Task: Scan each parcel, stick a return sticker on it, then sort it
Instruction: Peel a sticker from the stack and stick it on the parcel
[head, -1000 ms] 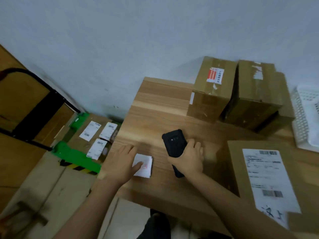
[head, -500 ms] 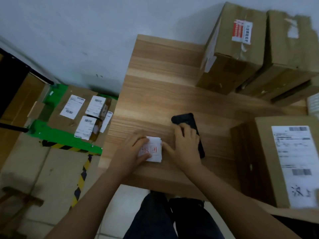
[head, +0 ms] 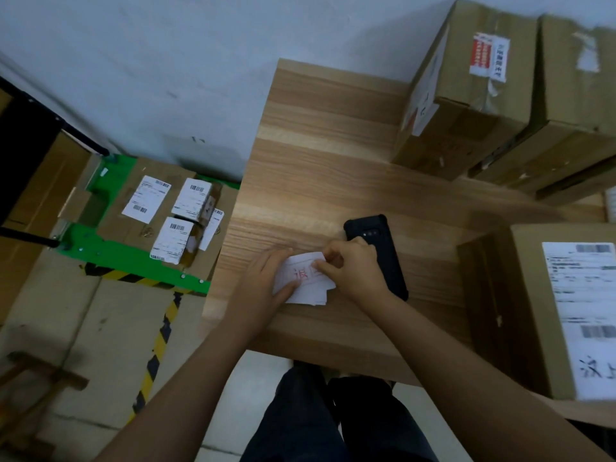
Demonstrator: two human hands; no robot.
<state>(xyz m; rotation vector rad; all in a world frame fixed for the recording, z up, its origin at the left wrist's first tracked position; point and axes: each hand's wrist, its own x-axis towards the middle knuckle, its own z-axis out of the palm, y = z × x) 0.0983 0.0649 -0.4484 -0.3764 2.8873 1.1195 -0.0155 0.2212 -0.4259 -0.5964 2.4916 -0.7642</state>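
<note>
— At the near edge of the wooden table (head: 316,145), what is shown in the head view?
— One stack of white stickers (head: 308,290), printed with red characters, is seen lying flat. Its 9 o'clock side is pressed by the straight fingers of the left hand (head: 263,285); its top sheet is pinched at 2 o'clock by the right hand (head: 353,271).
— What else is counted?
— One black scanner (head: 383,248) at the stack's 3 o'clock. Three parcels: a red-labelled box (head: 466,105) and a plain box (head: 573,111) at 1 o'clock, a white-labelled box (head: 526,311) at 4 o'clock. Four white labels (head: 146,198) are counted on the green cart (head: 133,258) at 9 o'clock.
</note>
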